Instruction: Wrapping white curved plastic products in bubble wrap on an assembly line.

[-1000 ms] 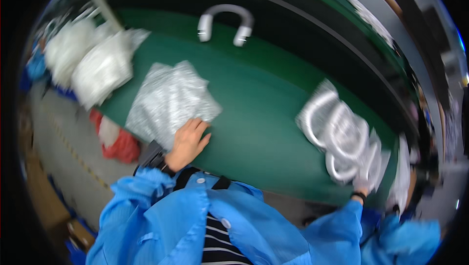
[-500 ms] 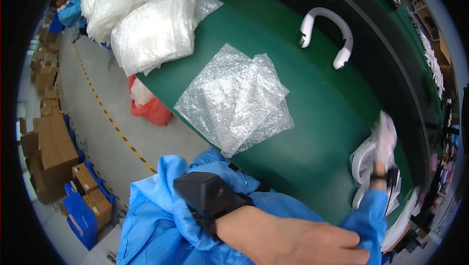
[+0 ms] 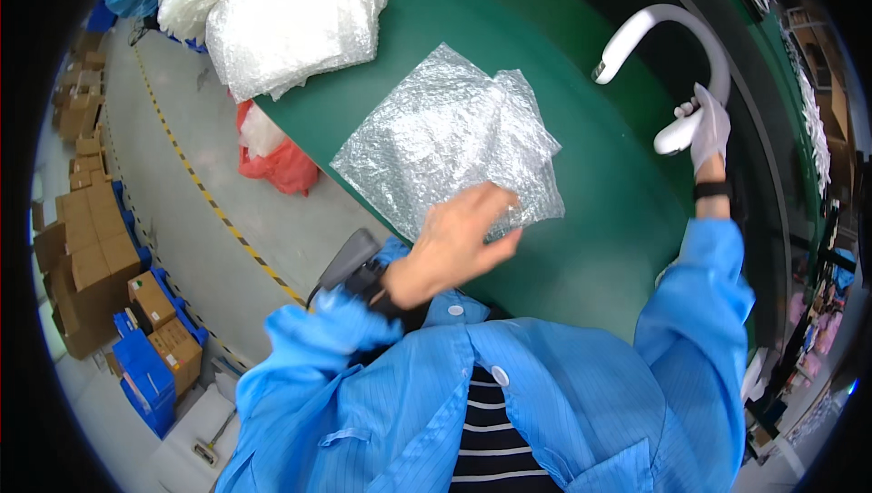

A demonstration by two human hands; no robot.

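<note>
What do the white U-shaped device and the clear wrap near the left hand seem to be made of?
White U-shaped device: probably hard plastic, smooth and satin, judging by its even, soft shading. Clear wrap: likely plastic bubble film, glossy; small glints and wrinkles cover it. Exact plastics: unclear.

Two hands (image 3: 457, 241), one bare white arch (image 3: 670, 14), perhaps two central bubble-wrap sheets (image 3: 427, 134).

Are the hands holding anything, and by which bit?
The right hand holds the white U-shaped thing close to its nearer end. The left hand, over the bubble wrap, seems to hold nothing.
</note>
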